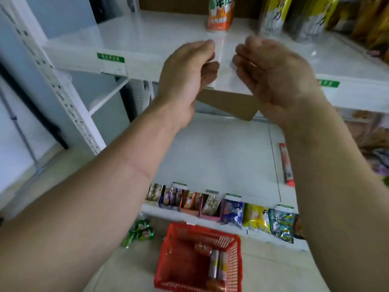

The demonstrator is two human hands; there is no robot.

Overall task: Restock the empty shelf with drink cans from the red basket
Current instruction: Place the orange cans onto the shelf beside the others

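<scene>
An orange drink can (pixel 220 13) stands upright on the white shelf (pixel 147 39), near its back. My left hand (pixel 187 70) and my right hand (pixel 273 72) hover side by side over the shelf's front edge, a little in front of the can and apart from it. Both hands are loosely cupped, palms facing each other, with nothing in them. On the floor below sits the red basket (pixel 168 260), holding several cans (pixel 217 266) that lie on their sides.
Yellow and black cans (pixel 273 15) stand to the right of the orange can, with snack packs further right. A cardboard box (pixel 229 104) sits under the shelf. Small snack boxes and bags (pixel 210 204) line a low shelf. Green wrapped items (pixel 140 230) lie on the floor.
</scene>
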